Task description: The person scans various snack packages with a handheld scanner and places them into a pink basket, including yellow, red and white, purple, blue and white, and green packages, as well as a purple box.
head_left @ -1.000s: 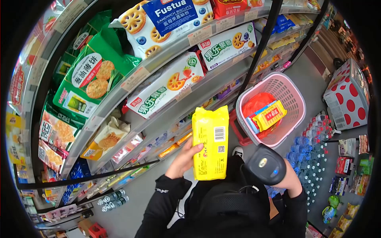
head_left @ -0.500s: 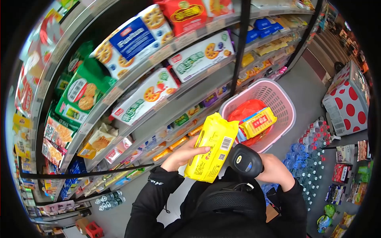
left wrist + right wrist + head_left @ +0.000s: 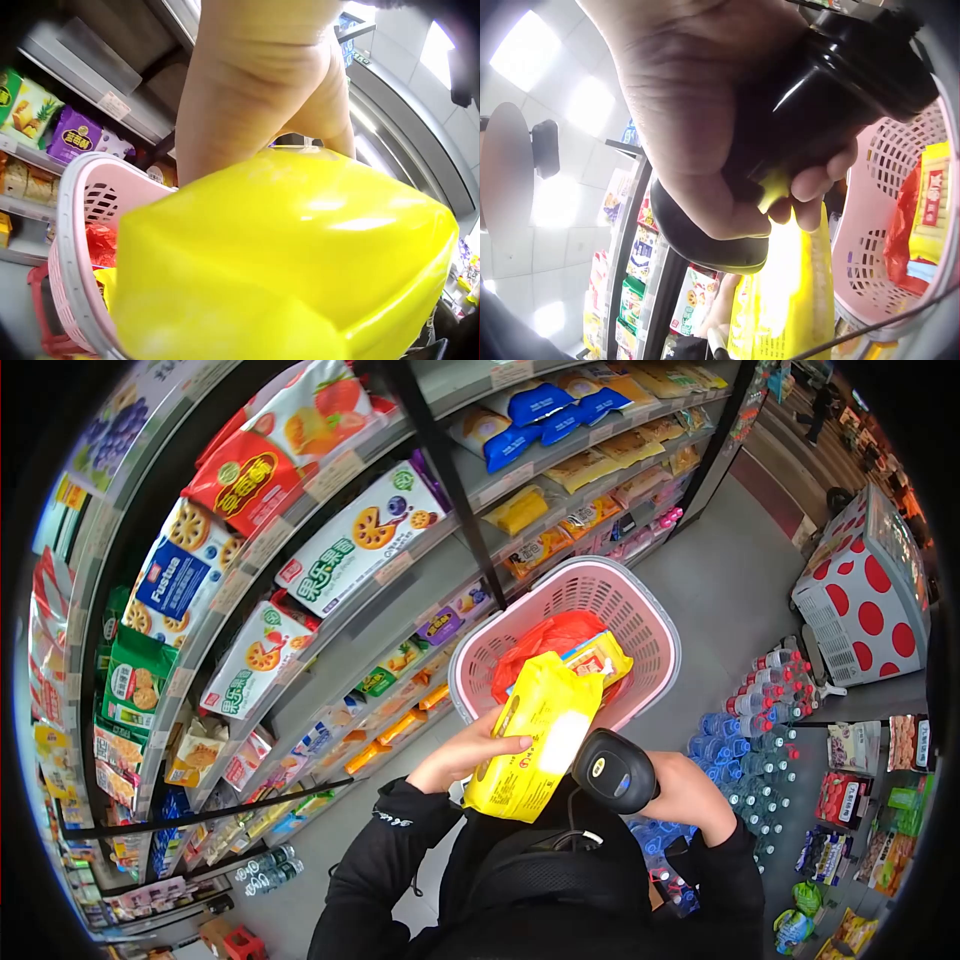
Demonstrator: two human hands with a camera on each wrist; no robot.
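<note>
My left hand [image 3: 462, 752] grips a yellow plastic food package [image 3: 515, 775] by its side, thumb lying across the printed face. The package tilts, its upper end overlapping the basket in the head view. A bright white light patch covers part of its print. In my right hand [image 3: 692, 792] is a black handheld barcode scanner [image 3: 612, 768], its head pointed at the package from close by. The fingers [image 3: 826, 176] wrap round the scanner's handle in the right wrist view. Up close in the left wrist view, the yellow wrapper [image 3: 285, 247] fills the lower half.
Beyond the package stands a pink shopping basket [image 3: 662, 630] holding a red bag [image 3: 530, 645] and yellow packets. Shelves of biscuits [image 3: 350, 540] curve along the left. Bottled drinks [image 3: 740, 760] stand on the floor to the right, with a red-dotted box [image 3: 862, 595] behind.
The yellow package has tilted and the scanner has come leftward, close to it. A bright light now shines on the package. The view has shifted along the shelves, placing the basket further left.
</note>
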